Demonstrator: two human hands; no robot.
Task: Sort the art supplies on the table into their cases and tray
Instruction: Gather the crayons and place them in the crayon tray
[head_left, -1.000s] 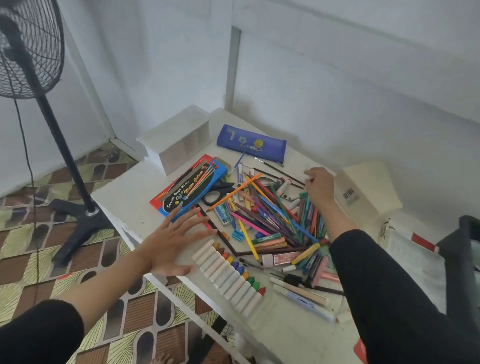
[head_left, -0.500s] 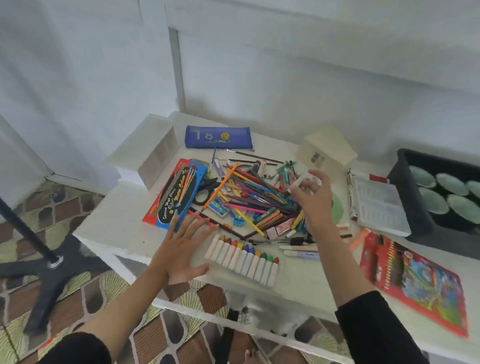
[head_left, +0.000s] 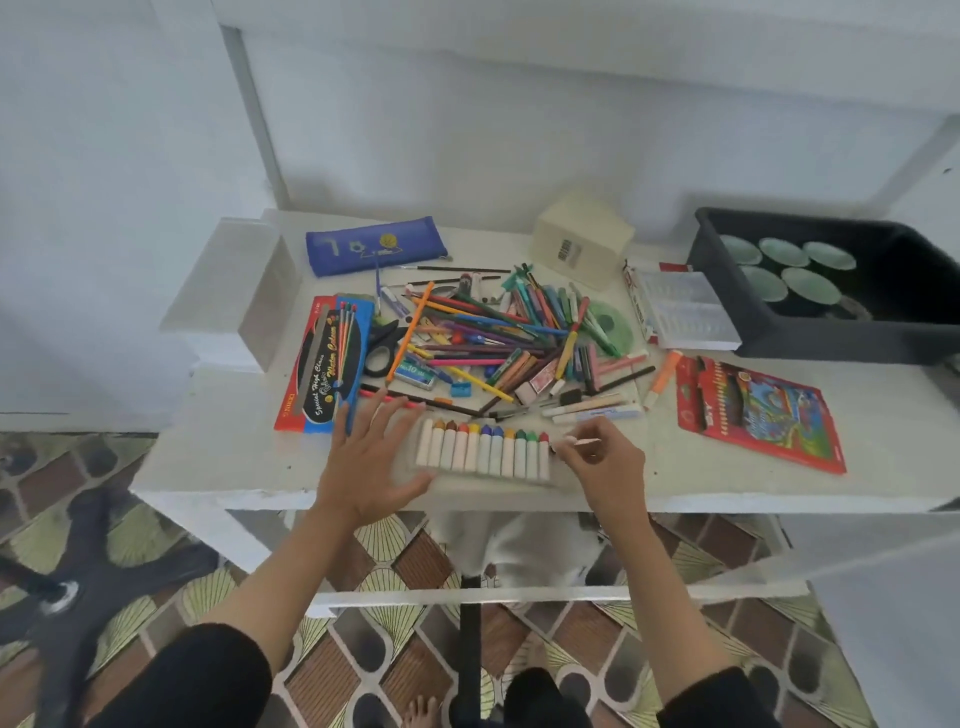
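Hands flank the crayon tray (head_left: 483, 480): the left hand (head_left: 371, 457) lies flat, fingers spread, on the surface (head_left: 234, 457) just left of it, while the right hand (head_left: 602, 460) pinches a pale stick (head_left: 584, 441) just beside the red crayon at the row's right end. Filling this tray looks like the step in hand, and the next move calls for laying that stick into whatever room is left there. Behind the tray sprawls the heap of pencils and pens (head_left: 498, 332), beyond it the blue pencil case (head_left: 376, 244) with its contents hidden, and far right a black bin (head_left: 831, 338) holding green-lidded cups (head_left: 784, 252).
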